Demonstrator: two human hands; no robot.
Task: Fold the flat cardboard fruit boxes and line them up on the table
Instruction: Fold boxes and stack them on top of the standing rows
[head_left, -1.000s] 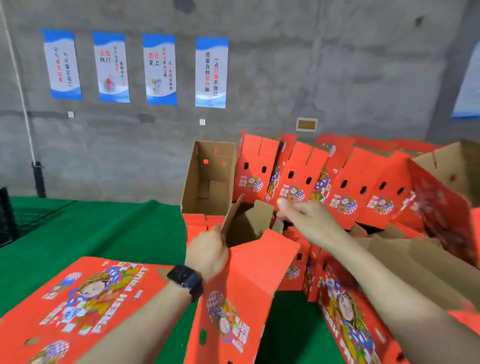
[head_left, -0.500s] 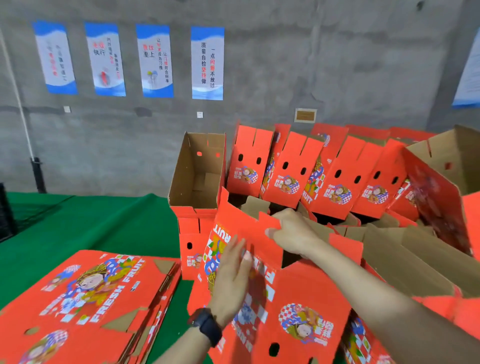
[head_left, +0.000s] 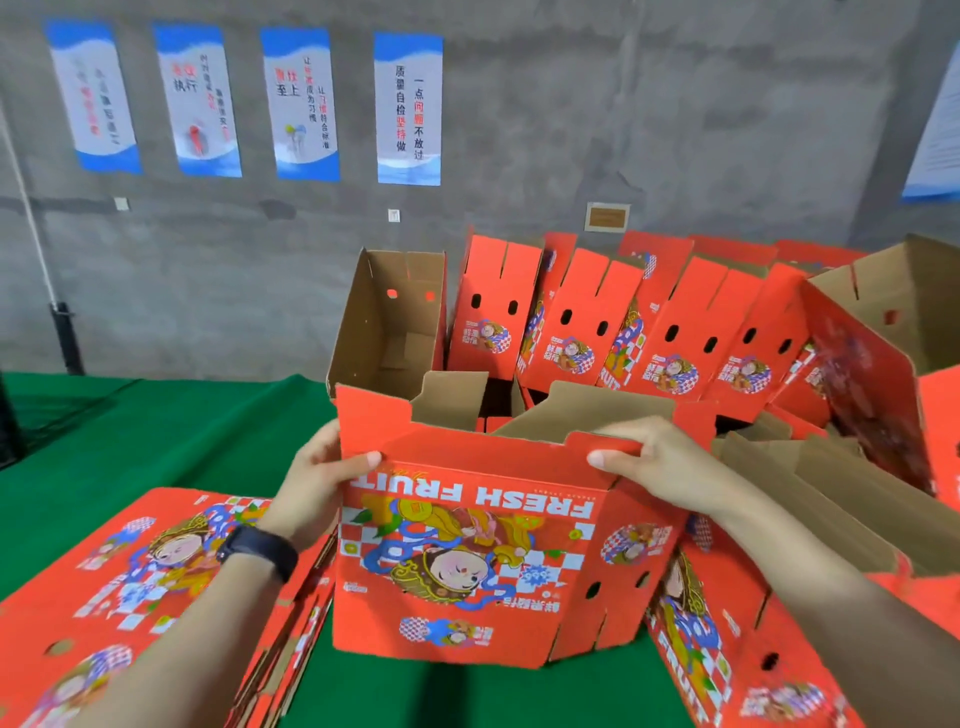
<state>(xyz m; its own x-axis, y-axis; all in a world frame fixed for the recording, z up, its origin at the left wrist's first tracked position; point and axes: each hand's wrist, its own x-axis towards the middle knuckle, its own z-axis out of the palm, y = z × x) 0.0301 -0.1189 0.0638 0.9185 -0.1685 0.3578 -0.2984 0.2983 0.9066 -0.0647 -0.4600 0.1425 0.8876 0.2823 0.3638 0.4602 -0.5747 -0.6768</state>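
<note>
A red fruit box (head_left: 467, 566) printed "FRESH FRUIT" upside down stands opened up on the green table (head_left: 171, 441) in front of me, its brown top flaps raised. My left hand (head_left: 317, 483) grips its upper left corner, thumb on the printed front. My right hand (head_left: 660, 462) grips the upper right edge, thumb on the front and fingers behind. A stack of flat red boxes (head_left: 130, 597) lies at the lower left.
A row of folded red boxes (head_left: 597, 322) leans along the back, with one open box (head_left: 389, 322) showing its brown inside. More opened boxes (head_left: 857, 509) crowd the right side. A grey wall with several posters (head_left: 408, 109) stands behind.
The box has been turned so its large printed face is toward me and now stands squared up. Both hands have shifted to its upper corners.
</note>
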